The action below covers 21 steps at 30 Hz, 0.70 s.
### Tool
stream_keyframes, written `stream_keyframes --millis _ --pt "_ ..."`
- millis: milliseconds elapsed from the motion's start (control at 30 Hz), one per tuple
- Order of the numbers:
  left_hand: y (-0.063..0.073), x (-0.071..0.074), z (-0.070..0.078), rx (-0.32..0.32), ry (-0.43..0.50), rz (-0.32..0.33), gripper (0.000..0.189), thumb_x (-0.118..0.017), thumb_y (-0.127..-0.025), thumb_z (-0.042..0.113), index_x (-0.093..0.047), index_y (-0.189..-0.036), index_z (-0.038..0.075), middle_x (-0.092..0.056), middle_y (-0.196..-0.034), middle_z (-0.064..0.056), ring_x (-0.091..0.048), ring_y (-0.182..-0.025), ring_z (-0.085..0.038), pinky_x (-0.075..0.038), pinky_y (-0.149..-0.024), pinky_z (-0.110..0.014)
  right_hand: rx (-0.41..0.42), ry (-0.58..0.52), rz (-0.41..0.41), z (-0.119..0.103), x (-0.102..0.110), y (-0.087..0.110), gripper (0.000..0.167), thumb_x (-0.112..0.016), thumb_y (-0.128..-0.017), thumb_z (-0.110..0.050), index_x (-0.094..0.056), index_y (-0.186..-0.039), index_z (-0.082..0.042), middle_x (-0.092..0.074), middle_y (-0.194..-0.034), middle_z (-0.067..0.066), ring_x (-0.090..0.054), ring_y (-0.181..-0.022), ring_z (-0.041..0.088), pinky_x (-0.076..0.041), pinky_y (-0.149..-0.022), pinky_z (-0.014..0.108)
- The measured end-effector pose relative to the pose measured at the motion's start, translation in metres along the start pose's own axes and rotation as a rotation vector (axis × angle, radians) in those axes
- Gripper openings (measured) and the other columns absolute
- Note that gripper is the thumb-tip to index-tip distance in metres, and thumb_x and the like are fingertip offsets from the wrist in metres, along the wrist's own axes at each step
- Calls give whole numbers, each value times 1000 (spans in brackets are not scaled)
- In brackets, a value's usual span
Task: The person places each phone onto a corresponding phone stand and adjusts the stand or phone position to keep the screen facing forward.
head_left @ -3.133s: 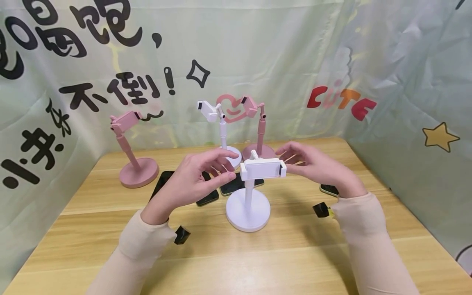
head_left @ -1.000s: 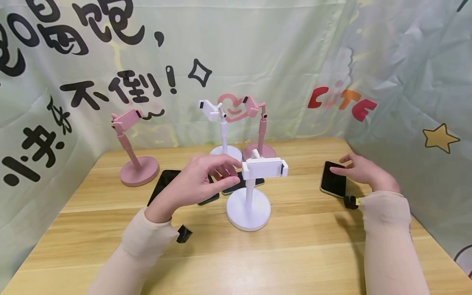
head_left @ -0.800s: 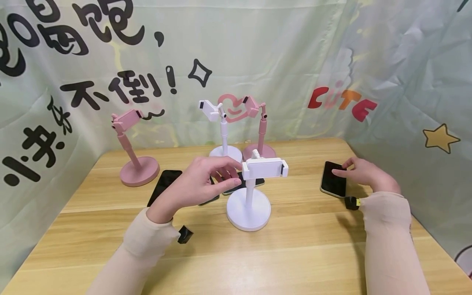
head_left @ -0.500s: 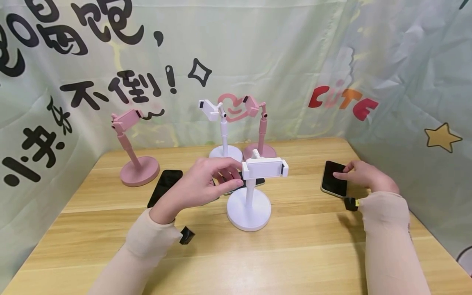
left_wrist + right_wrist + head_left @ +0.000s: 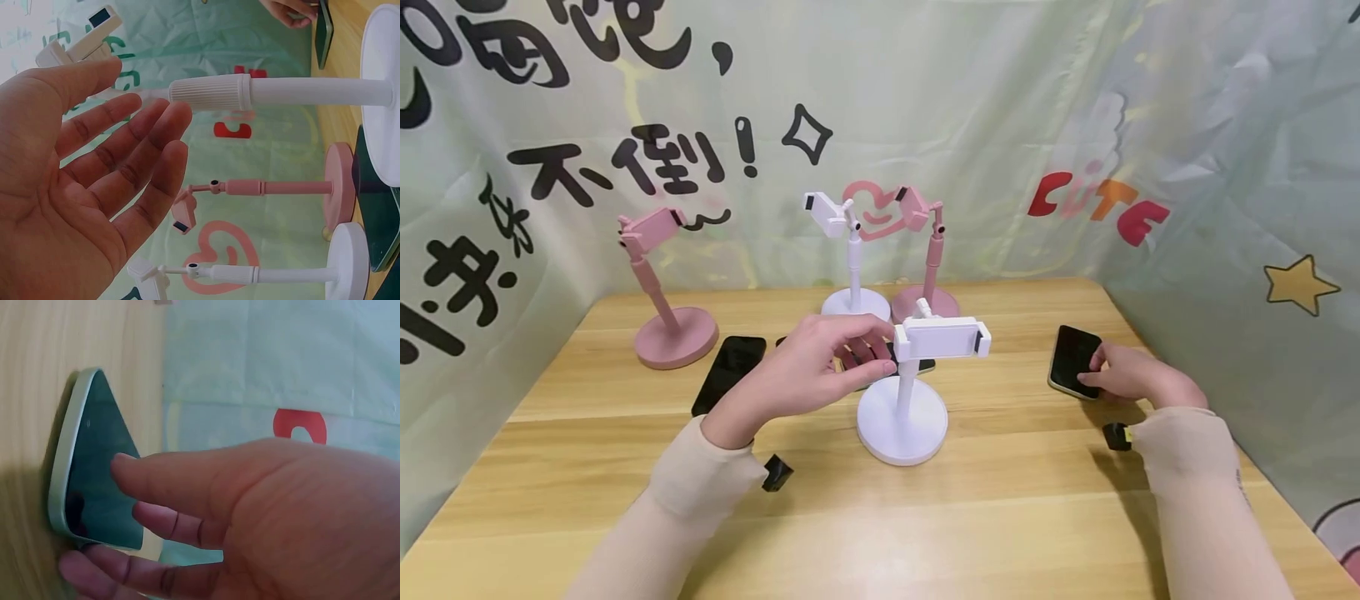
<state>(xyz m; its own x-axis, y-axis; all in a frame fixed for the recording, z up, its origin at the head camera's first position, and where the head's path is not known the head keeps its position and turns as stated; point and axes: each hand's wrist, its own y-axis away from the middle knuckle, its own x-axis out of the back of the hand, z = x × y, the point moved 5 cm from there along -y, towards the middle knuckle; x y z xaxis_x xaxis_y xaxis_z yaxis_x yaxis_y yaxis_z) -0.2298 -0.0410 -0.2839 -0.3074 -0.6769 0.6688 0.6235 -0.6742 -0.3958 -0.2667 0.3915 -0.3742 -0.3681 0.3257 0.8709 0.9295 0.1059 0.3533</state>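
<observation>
My left hand (image 5: 820,367) hovers loosely bent beside the front white phone stand (image 5: 904,421); in the left wrist view the fingers (image 5: 150,187) are spread and hold nothing. The stand is upright, its wide clamp bare. At the right, a black-screened smartphone (image 5: 1072,358) with a pale frame lies on the table. My right hand (image 5: 1138,375) is at its right edge. In the right wrist view the thumb (image 5: 156,478) overlaps the screen, while other fingertips are right at the edge, apart from the thumb.
Farther back are a white stand (image 5: 854,262), a pink stand (image 5: 934,258) and another pink stand (image 5: 673,333) at the left. A dark phone (image 5: 726,375) lies behind my left forearm; another phone (image 5: 917,367) is partly hidden behind the front stand. A printed cloth (image 5: 970,108) surrounds the table.
My right hand has left the front stand, moved right to the smartphone and come down along its right edge. My left hand has stayed near the stand. The head view has tilted slightly.
</observation>
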Motion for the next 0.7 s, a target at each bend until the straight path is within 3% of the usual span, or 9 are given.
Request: stream_keyframes --millis 200,467,700 --pt "-1 -1 1 -4 -2 6 19 -79 -99 16 -73 -117 13 -75 -100 3 -73 -86 -4 -63 -71 -28 31 -55 -4 -8 -4 1 36 -66 -106 -28 -50 -109 4 -71 -81 10 -68 -74 18 -53 -70 32" --pt "-1 -2 -1 8 -6 -8 19 -79 -100 17 -73 -118 14 -75 -101 4 -74 -87 -4 -63 -72 -29 144 -56 -7 -27 -7 -12 30 -73 -101 -18 -52 -107 4 -64 -78 7 -56 -71 17 -45 -68 32" --pt "-1 -1 -1 15 -7 1 19 -79 -99 17 -73 -117 15 -75 -101 5 -74 -87 -4 -63 -72 -28 184 46 37 -31 9 -29 42 -89 -79 -4 -57 -104 4 -66 -88 17 -59 -78 23 -50 -71 35"
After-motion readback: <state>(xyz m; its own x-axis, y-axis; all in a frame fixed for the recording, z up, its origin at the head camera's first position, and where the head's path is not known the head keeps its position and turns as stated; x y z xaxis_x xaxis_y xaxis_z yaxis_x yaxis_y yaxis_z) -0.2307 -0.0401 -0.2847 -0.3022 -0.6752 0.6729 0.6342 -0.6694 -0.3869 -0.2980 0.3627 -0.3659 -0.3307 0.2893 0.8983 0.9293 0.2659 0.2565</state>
